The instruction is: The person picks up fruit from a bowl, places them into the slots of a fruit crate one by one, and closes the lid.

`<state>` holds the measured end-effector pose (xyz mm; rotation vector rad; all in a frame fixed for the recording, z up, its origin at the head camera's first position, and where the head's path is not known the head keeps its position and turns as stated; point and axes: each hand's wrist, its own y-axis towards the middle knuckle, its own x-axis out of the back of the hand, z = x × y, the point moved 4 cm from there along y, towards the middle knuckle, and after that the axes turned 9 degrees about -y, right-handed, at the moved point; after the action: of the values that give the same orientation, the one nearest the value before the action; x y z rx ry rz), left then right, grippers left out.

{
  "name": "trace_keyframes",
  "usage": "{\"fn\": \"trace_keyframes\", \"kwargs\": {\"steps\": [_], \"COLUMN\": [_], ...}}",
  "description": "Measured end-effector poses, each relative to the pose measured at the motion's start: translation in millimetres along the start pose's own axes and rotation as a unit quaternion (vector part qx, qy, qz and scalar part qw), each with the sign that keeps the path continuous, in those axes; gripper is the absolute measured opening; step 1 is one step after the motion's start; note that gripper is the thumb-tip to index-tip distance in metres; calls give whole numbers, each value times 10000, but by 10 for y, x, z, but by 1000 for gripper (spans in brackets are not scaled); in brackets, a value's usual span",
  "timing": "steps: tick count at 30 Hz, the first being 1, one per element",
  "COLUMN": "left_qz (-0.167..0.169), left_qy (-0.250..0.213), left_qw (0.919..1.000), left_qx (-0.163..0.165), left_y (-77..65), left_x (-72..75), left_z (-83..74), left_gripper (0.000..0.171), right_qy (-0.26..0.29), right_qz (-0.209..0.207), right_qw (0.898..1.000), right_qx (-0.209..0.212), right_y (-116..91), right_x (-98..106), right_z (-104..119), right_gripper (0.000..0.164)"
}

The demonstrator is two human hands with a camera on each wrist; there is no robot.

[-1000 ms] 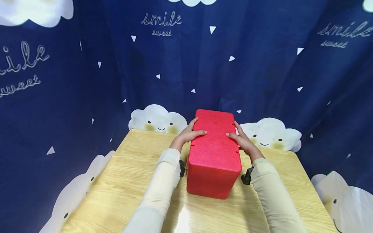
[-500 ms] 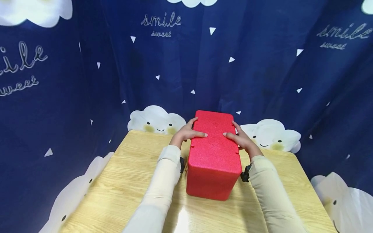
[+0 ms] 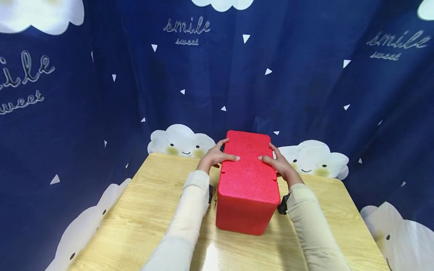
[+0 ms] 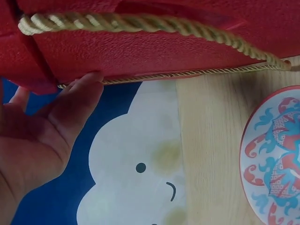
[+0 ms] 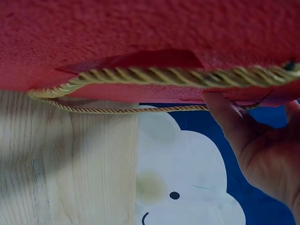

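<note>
Upright in the middle of the table is a red box point(image 3: 249, 180) with a textured surface. My left hand point(image 3: 217, 155) grips its left side, thumb laid over the top and fingers along the side. On the right side my right hand point(image 3: 281, 165) holds it the same way. In the left wrist view a twisted gold rope handle point(image 4: 187, 28) hangs along the box above my fingers. The right wrist view has another gold rope point(image 5: 164, 76) on the opposite side. Whether the box's base touches the table cannot be told for sure.
A light wooden table point(image 3: 152, 199) bears the box, backed by a dark blue curtain point(image 3: 203, 82) printed with clouds. On the tabletop in the left wrist view lies a round, white, plate-like thing point(image 4: 276, 157) with blue and red patterns, partly out of frame.
The whole head view has shifted slightly downward in frame. My right thumb has slid a little inward across the box top. The box itself stays about where it was.
</note>
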<state>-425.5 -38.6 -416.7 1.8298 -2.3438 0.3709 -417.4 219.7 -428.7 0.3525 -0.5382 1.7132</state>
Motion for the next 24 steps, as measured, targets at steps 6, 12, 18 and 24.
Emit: {"fn": "trace_keyframes", "kwargs": {"steps": [6,12,18,24], "left_qz": [120,154,-34,-112], "left_qy": [49,64,670,274], "left_qw": [9999,9998,9956,9946], "left_qx": [-99,-108,-653,-994], "left_y": [28,24,-166,-515], "left_x": [-58,-74,-84,-73], "left_z": [-19,-101,-178,-71], "left_gripper": [96,95,84,72], "right_qy": [-22,-107,241,731], "right_qz": [-71,-16,148,31], "right_qw": [10000,9998,9989,9954], "right_qx": [11,162,363,626], "right_y": [-12,-25,-228,-520], "right_x": [54,109,89,-9], "right_z": [-11,19,-27,-166], "right_gripper": [88,88,80,69]}}
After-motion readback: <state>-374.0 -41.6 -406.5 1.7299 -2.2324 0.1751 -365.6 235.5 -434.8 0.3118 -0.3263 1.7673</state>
